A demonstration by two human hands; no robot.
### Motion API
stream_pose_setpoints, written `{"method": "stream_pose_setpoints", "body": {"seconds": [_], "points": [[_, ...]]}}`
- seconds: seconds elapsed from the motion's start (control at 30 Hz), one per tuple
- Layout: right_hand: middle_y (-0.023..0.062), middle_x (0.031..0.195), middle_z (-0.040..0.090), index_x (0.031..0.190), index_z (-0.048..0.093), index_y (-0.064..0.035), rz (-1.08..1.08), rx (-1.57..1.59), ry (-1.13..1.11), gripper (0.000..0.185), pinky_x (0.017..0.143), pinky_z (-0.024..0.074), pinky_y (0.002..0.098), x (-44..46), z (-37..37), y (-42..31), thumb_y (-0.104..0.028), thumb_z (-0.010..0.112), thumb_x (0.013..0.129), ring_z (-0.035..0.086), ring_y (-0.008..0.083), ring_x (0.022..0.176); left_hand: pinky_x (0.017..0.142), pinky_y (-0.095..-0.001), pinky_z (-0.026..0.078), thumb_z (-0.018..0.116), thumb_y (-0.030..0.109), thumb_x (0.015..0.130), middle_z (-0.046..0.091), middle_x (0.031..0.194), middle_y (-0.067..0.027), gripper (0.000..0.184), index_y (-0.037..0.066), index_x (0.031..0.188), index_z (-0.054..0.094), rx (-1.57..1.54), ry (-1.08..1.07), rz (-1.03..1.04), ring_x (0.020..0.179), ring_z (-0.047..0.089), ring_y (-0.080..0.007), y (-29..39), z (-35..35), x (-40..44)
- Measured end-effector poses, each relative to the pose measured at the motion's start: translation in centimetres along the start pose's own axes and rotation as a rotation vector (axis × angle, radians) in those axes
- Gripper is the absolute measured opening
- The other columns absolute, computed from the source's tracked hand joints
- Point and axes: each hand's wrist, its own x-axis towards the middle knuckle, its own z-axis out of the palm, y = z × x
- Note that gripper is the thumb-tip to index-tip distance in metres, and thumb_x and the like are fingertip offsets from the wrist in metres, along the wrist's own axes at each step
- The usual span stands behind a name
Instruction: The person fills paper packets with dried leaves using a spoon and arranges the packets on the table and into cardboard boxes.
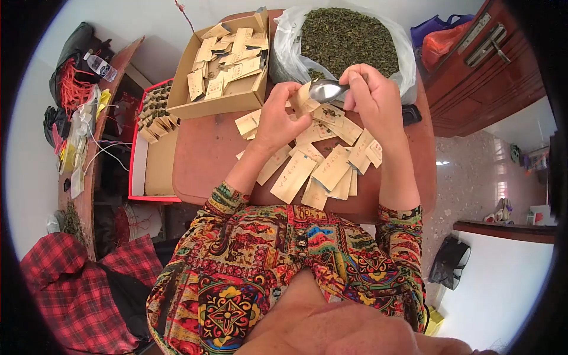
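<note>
My left hand (282,115) pinches a small paper packet (305,98), held upright above the table. In my right hand (371,97) is a metal spoon (326,90), its bowl tilted at the packet's top edge. What the bowl holds cannot be made out. Under both hands lie several flat tan packets (294,176) with red writing, overlapping, with loose dark leaves scattered on some. Just beyond my hands stands a clear plastic bag (287,35) full of dried green-brown leaves (349,41), probably tea.
Left of the bag, a cardboard box (220,105) holds many tan packets. Beside it sits a red-edged box (155,177) with rows of packets. A dark object (410,114) lies at the right edge of the reddish table (204,145). A plaid garment (77,296) is at lower left.
</note>
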Motion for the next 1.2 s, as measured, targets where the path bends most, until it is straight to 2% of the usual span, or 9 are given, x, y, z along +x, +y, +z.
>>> {"method": "stream_pose_setpoints", "body": {"seconds": [0.17,0.27,0.37,0.47,0.6,0.73,0.87,0.97,1.2], "points": [[0.0113,0.061,0.062,0.092,0.066,-0.0006,-0.191,-0.288,0.053,0.024,0.057,0.0485,0.0328,0.0,-0.1,-1.1,-0.018,0.050,0.098,0.064,0.0182,0.055,0.082,-0.0310,0.061,0.077,0.006,0.076,0.055,0.116,-0.0059,0.049,0.004,0.120,0.055,-0.031,-0.004,-0.045,0.108,0.060,-0.0174,-0.4,0.0,0.2],[0.0096,0.061,0.063,0.091,0.066,-0.0002,-0.143,-0.271,0.025,0.024,0.056,0.0474,0.0316,0.4,-0.5,-1.2,-0.018,0.051,0.098,0.063,0.0150,0.056,0.081,-0.0300,0.060,0.077,0.006,0.076,0.053,0.114,-0.0051,0.047,0.004,0.117,0.055,-0.007,0.007,-0.037,0.106,0.059,-0.0163,-1.0,0.1,0.3],[0.0067,0.061,0.063,0.091,0.066,-0.0003,-0.080,-0.074,0.055,0.024,0.055,0.0459,0.0294,0.9,-0.9,-0.9,-0.018,0.051,0.099,0.061,0.0116,0.057,0.079,-0.0332,0.054,0.078,0.012,0.071,0.054,0.110,-0.0111,0.049,0.004,0.113,0.054,-0.025,0.021,-0.030,0.100,0.060,-0.0238,-1.5,0.2,0.4],[0.0046,0.061,0.062,0.092,0.067,-0.0007,-0.012,-0.021,0.141,0.023,0.055,0.0448,0.0259,1.9,-2.4,-0.4,-0.017,0.051,0.098,0.059,0.0091,0.059,0.078,-0.0280,0.060,0.076,0.004,0.075,0.051,0.111,-0.0049,0.043,0.004,0.114,0.055,0.065,0.009,0.002,0.102,0.057,-0.0150,-1.7,-0.1,0.6],[0.0067,0.065,0.068,0.094,0.067,0.0006,0.077,-0.255,0.229,0.029,0.059,0.0474,0.0276,4.3,-4.1,2.1,-0.023,0.051,0.096,0.061,0.0114,0.059,0.077,-0.0274,0.059,0.077,0.005,0.075,0.051,0.111,-0.0057,0.043,0.003,0.113,0.056,0.095,0.015,0.010,0.102,0.057,-0.0154,-2.1,-0.2,0.9],[0.0084,0.068,0.070,0.090,0.066,0.0006,0.276,-0.549,-0.081,0.030,0.065,0.0530,0.0314,7.3,-3.6,7.4,-0.022,0.047,0.094,0.065,0.0150,0.061,0.078,-0.0279,0.058,0.077,0.007,0.075,0.051,0.111,-0.0063,0.043,0.003,0.113,0.057,0.138,0.026,0.031,0.102,0.057,-0.0165,-1.6,-0.6,1.3],[0.0105,0.071,0.071,0.096,0.065,0.0000,0.367,-0.124,0.050,0.028,0.060,0.0528,0.0299,6.9,0.2,8.7,-0.020,0.044,0.093,0.065,0.0135,0.061,0.092,-0.0366,0.049,0.077,0.015,0.071,0.053,0.109,-0.0128,0.049,0.002,0.114,0.056,0.026,0.019,-0.057,0.103,0.057,-0.0272,-1.1,-0.6,2.2],[0.0116,0.076,0.072,0.102,0.063,-0.0005,0.402,0.053,0.117,0.028,0.051,0.0492,0.0264,7.2,0.4,9.7,-0.018,0.044,0.093,0.063,0.0119,0.060,0.092,-0.0369,0.049,0.077,0.016,0.071,0.053,0.109,-0.0126,0.050,0.002,0.115,0.057,0.068,0.007,-0.072,0.102,0.057,-0.0268,-0.3,-0.8,3.0],[0.0105,0.073,0.069,0.102,0.062,0.0010,0.381,0.278,0.193,0.028,0.048,0.0454,0.0253,7.0,-1.7,10.2,-0.020,0.046,0.095,0.057,0.0106,0.057,0.091,-0.0339,0.049,0.080,0.015,0.073,0.055,0.112,-0.0102,0.049,0.000,0.115,0.060,0.171,-0.015,-0.057,0.101,0.059,-0.0215,-0.8,0.2,4.2]]}}
